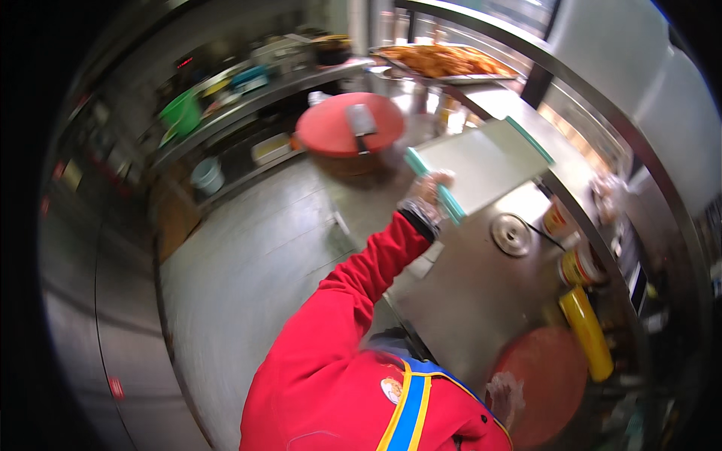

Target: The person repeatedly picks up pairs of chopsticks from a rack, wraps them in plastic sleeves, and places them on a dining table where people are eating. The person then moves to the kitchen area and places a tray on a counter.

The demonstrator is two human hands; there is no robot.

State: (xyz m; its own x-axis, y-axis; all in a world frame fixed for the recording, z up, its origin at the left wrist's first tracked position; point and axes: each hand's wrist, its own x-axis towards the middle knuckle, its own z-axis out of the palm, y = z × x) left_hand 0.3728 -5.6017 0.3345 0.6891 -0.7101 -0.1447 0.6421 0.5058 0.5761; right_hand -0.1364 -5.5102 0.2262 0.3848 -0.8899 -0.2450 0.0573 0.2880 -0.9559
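My left hand (430, 194), in a clear plastic glove, grips one teal end of a flat whitish rectangular tray or lid (479, 166). The far teal edge of that piece lies over the steel shelf. Low in the view, my right hand (506, 399), also gloved in clear plastic, is over a round red cutting board (541, 383). Its fingers are blurred, and I cannot tell whether they hold anything. A yellow roll or cylinder (586, 332) lies beside that board. A round metal lid (511, 234) rests on the steel counter (457, 293).
A cleaver (361, 121) lies on another round red board (321, 127). A metal tray (479, 79) holds fried food (440, 61) at the back. Labelled tubs (576, 267) stand under the shelf (592, 225). A green bucket (181, 111) is on the left rack; steel posts rise at the right.
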